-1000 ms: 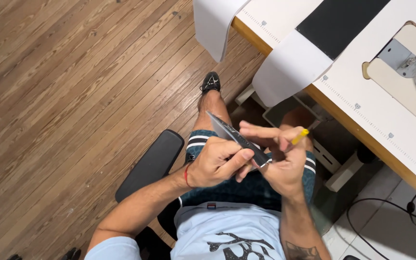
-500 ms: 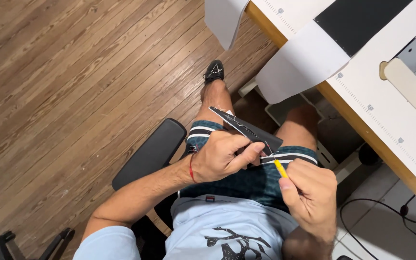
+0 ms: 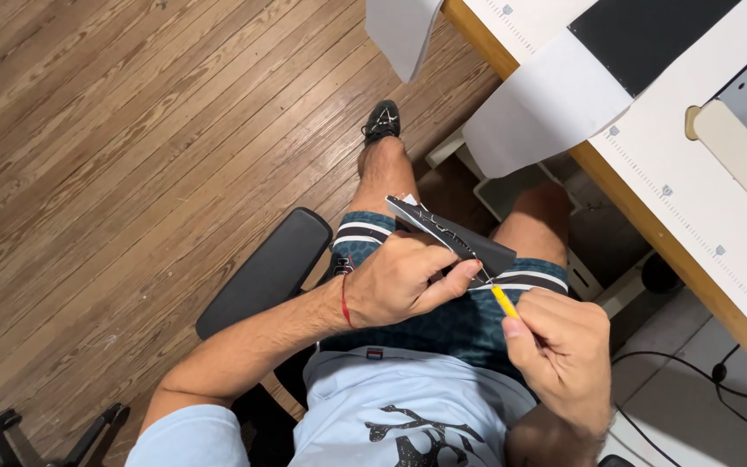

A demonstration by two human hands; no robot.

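Item, centre of frame, over our lap: narrow dark stitched fabric strip (image 3: pixel 451 235), pinched in our left hand (image 3: pixel 399 281). Our right hand (image 3: pixel 559 346) grips a yellow-handled seam ripper (image 3: pixel 503 301), tip at the strip's near end. Best practice, we judge: keep the strip taut, lift one stitch only.

two hands in play — left hand (image 3: pixel 395 285), right hand (image 3: pixel 559 350) — one dark fabric strip (image 3: pixel 451 235), one yellow-handled tool (image 3: pixel 503 300), one black shoe (image 3: pixel 381 121).
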